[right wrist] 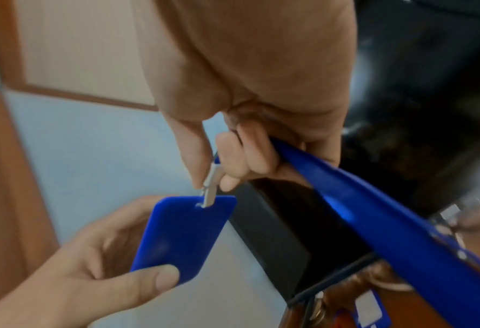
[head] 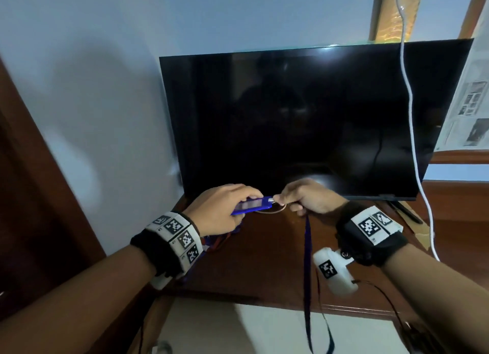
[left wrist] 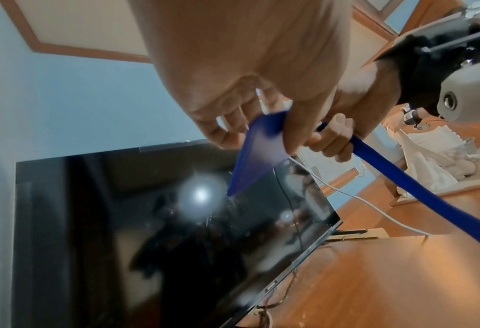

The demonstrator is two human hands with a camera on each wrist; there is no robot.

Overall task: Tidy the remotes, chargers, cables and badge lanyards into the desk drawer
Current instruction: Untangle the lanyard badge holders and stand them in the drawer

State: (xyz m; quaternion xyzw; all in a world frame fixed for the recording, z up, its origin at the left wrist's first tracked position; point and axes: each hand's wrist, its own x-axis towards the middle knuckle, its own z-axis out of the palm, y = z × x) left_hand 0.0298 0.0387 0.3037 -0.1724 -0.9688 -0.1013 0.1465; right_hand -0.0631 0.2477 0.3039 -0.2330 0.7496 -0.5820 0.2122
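A blue badge holder [head: 251, 206] [right wrist: 184, 238] is held above the wooden desk [head: 259, 263], in front of the TV. My left hand [head: 225, 208] [right wrist: 98, 266] grips the holder by its end, thumb on one face. My right hand [head: 304, 197] [right wrist: 219, 173] pinches the metal clip [right wrist: 212, 186] hooked through the holder's slot. The blue lanyard strap [head: 307, 269] [left wrist: 418, 188] [right wrist: 373, 213] runs from that hand and hangs down past the desk's front edge. More lanyards [head: 219, 241], red and blue, lie on the desk under my left wrist.
A black TV [head: 304, 120] stands at the back of the desk against the pale blue wall. A white cable [head: 412, 131] hangs across its right side. A thin brown cord loop [head: 272, 210] lies on the desk below the hands. Newspaper [head: 468, 102] hangs at the right.
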